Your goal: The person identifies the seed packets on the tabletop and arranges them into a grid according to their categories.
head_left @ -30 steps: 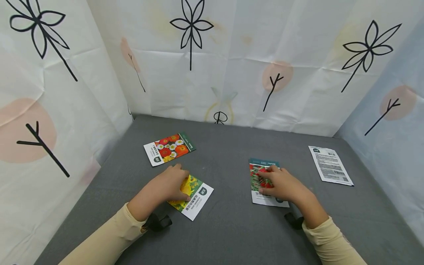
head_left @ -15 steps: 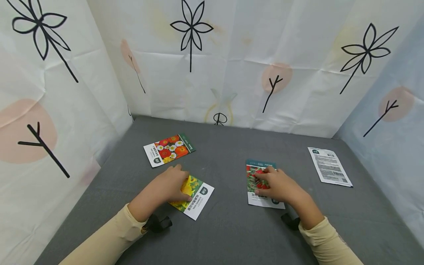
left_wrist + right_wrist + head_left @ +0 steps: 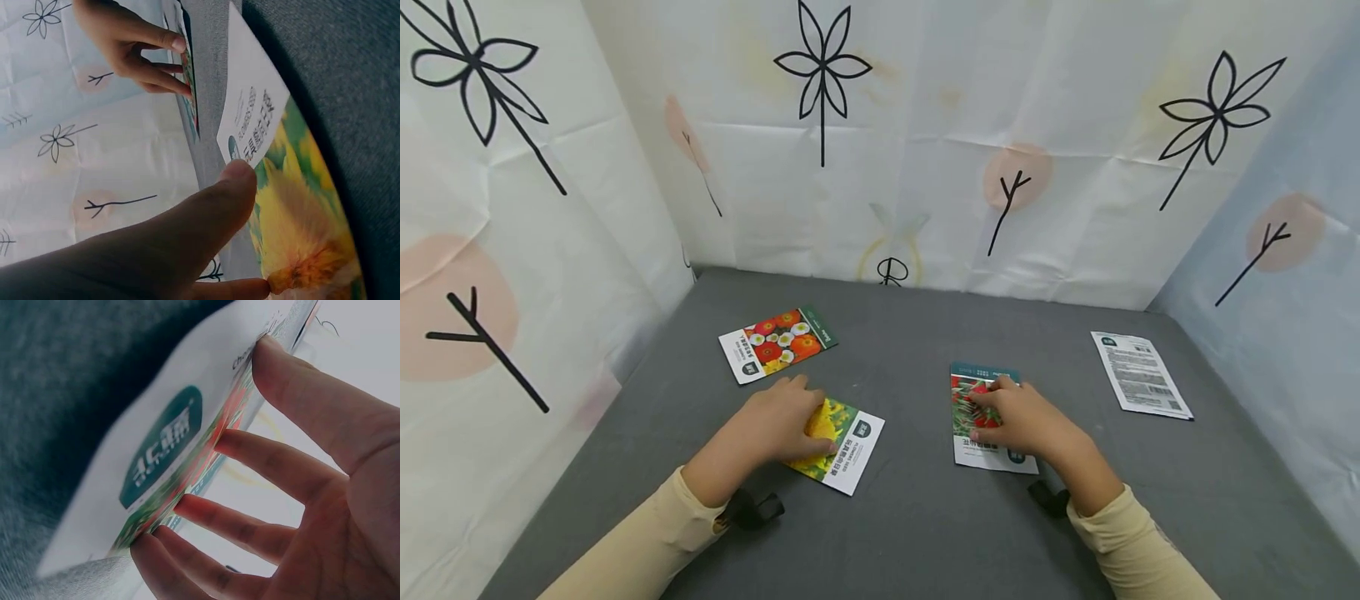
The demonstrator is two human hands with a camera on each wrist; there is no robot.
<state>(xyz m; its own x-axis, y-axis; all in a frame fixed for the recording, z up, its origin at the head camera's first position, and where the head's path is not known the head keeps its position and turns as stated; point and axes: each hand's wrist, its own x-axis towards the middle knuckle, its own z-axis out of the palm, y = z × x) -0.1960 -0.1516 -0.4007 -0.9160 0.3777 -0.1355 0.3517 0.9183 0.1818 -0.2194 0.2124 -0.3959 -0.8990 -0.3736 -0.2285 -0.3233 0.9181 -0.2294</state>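
Observation:
My left hand (image 3: 781,421) lies over a seed packet with yellow flowers (image 3: 853,454); in the left wrist view its thumb and a fingertip press the printed face of that packet (image 3: 312,237). The packet lies slanted on the grey table, its white label end toward the middle. To the right, my right hand (image 3: 1033,425) rests its fingertips on a seed packet with red flowers (image 3: 992,457). Seen from the right wrist, the thumb and spread, fairly straight fingers (image 3: 269,456) touch the packet's face (image 3: 169,437). The hand hides part of its picture.
Behind my left hand lies a seed packet with red, orange and white flowers (image 3: 778,342). Another packet, back side up with printed text (image 3: 1141,375), lies at the far right of the grey table (image 3: 895,533). White patterned cloth (image 3: 925,208) stands around the back and sides.
The red-flower packet has slid slightly left under my right hand. The yellow-flower packet has turned and shifted slightly right under my left hand. The head view has shifted a little.

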